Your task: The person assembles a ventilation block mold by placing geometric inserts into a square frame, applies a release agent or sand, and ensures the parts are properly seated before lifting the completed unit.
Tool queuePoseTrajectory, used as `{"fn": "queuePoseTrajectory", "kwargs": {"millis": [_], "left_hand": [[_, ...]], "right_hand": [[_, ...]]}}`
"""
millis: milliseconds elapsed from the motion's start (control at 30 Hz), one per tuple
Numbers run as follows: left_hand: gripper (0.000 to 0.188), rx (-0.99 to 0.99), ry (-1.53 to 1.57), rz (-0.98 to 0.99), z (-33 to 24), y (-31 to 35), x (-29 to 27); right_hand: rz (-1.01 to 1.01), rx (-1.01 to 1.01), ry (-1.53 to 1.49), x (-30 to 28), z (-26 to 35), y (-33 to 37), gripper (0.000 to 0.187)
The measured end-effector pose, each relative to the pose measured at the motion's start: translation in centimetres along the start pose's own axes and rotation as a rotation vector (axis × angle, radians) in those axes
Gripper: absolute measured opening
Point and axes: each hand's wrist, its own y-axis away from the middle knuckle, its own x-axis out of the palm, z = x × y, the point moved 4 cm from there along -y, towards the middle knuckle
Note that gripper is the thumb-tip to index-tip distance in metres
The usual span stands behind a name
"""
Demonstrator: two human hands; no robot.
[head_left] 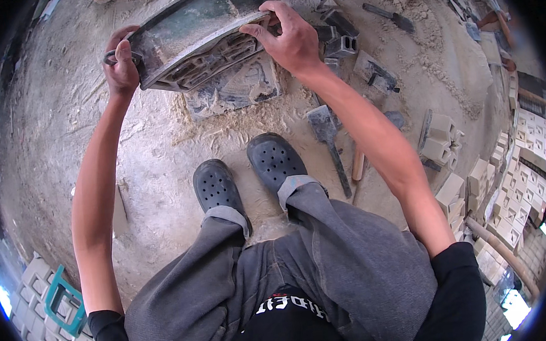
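Note:
Both arms reach forward to a long, heavy metal mould with a dark greenish inner face and a lattice-like pattern along its near side. My left hand is closed round a handle at the mould's left end. My right hand grips the near rim toward the right, its thumb and fingers over the edge. The mould is tilted, its near side showing. Below it a flat, dusty plate lies on the floor, ringed by damp sandy material; whether the two touch at the far side is hidden.
My dark clogs stand close behind the plate. A flat trowel-like tool, a wooden handle and small metal blocks lie to the right. Pale moulded blocks are stacked far right. A teal frame sits lower left.

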Motion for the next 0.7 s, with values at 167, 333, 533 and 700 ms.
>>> {"fn": "queuePoseTrajectory", "kwargs": {"millis": [167, 333, 533, 700], "left_hand": [[0.057, 0.027, -0.004, -0.007, -0.3, -0.2, 0.2], [0.061, 0.027, -0.011, 0.003, 0.0, -0.1, -0.1], [0.072, 0.013, -0.051, 0.022, -0.8, -0.2, 0.2], [0.075, -0.009, -0.039, 0.027, -0.6, -0.2, 0.1]], "right_hand": [[-0.098, -0.139, 0.081, -0.2, -0.4, 0.5, 0.034], [-0.102, -0.185, 0.156, -0.7, 0.2, 1.3, 0.031], [-0.12, -0.499, 0.191, -1.4, -0.1, 0.7, 0.043], [-0.121, -0.592, 0.182, -1.5, -0.2, 0.3, 0.032]]}}
